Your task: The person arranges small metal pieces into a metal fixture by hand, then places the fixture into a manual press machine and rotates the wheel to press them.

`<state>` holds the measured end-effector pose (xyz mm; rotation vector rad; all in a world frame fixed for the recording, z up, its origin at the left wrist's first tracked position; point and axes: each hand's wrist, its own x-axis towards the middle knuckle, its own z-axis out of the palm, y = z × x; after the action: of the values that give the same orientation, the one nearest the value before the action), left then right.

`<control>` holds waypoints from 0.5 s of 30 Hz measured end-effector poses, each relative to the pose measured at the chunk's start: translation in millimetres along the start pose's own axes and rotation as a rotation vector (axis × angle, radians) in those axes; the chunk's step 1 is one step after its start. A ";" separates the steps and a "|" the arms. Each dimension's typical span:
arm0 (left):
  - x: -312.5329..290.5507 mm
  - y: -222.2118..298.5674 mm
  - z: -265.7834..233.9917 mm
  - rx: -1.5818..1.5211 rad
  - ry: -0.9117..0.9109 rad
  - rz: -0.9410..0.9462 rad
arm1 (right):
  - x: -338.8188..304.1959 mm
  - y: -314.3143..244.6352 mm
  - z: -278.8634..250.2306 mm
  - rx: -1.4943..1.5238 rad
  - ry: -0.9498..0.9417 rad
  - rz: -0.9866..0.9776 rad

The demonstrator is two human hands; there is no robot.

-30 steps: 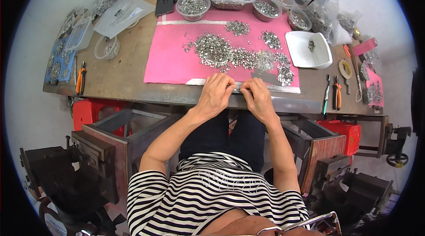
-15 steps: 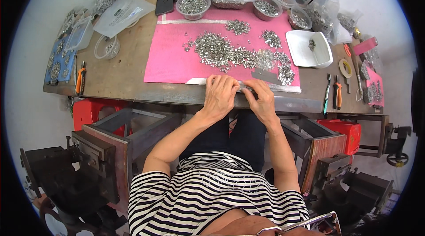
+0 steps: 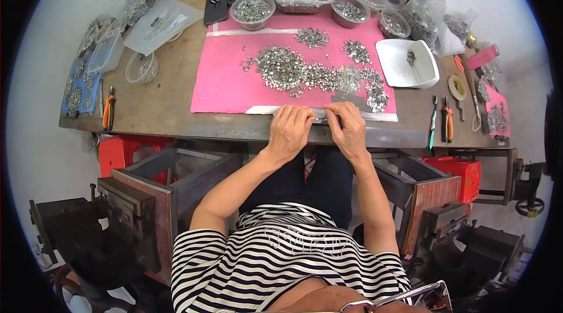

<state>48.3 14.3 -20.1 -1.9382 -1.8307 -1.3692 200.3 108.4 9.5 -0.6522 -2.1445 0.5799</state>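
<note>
L hand (image 3: pixel 291 131) & R hand (image 3: pixel 350 133) close tog. at bench (image 3: pixel 164 102) front edge, fingers (image 3: pixel 346 113) bent inward, any held pc too small to tell, pink mat (image 3: pixel 220 81) just beyond w/ piles of silver bits (image 3: pixel 281 68), white tray (image 3: pixel 399 70) at mat's R edge, clear tubs (image 3: pixel 301 6) behind

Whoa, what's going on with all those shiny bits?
Someone in a black-and-white striped top has their bare left hand and bare right hand close together at the front edge of a pink rectangular mat. Between the two hands is something small and silvery, too hidden to name. Small, shiny, silver-coloured pieces lie in piles on the mat, and clear plastic tubs along its far edge hold more.
</note>
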 end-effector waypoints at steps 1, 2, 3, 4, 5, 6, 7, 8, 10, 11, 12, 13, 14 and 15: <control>0.8 1.2 0.2 -0.003 -0.014 -0.028 | 4.0 0.8 3.3 0.001 0.001 0.000; 1.5 2.6 0.6 -0.007 -0.027 -0.057 | 9.4 2.9 6.5 -0.023 -0.026 -0.038; 1.0 2.3 0.0 -0.006 -0.026 -0.057 | 14.8 5.3 9.8 -0.046 -0.054 -0.075; -0.1 1.2 -0.8 -0.026 -0.042 -0.065 | 19.9 8.0 12.7 -0.046 -0.054 -0.077; -1.1 0.3 -2.2 -0.046 -0.059 -0.073 | 24.8 10.4 16.5 -0.045 -0.100 -0.088; -0.8 -0.4 -3.1 -0.044 -0.059 -0.073 | 29.7 12.9 20.6 -0.044 -0.145 -0.099; -0.2 -1.5 -3.7 -0.038 -0.049 -0.033 | 34.9 16.1 25.5 -0.042 -0.146 -0.100; 0.8 -2.3 -4.1 -0.032 -0.038 0.008 | 40.9 19.4 30.4 -0.058 -0.191 -0.098; -4.5 -2.6 -5.9 -0.019 -0.042 0.020 | 48.2 22.1 37.5 -0.074 -0.235 -0.097; -6.5 -2.9 -8.1 -0.006 -0.046 0.030 | 51.0 21.9 40.8 -0.117 -0.279 -0.083; -7.4 -3.7 -10.2 -0.005 -0.045 0.030 | 53.0 22.3 43.1 -0.160 -0.322 -0.068; -7.8 -4.6 -12.8 0.010 -0.036 0.000 | 54.4 23.3 44.2 -0.160 -0.323 -0.069; -7.1 -5.1 -17.3 0.024 -0.027 -0.030 | 55.2 24.0 45.2 -0.167 -0.302 -0.085; -0.5 -10.5 -22.9 0.019 -0.003 -0.059 | 55.8 24.9 46.1 -0.176 -0.280 -0.101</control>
<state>28.0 1.7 -12.2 -1.8921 -1.9103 -1.3610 139.3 153.7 -0.3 -0.5796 -2.4965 0.4526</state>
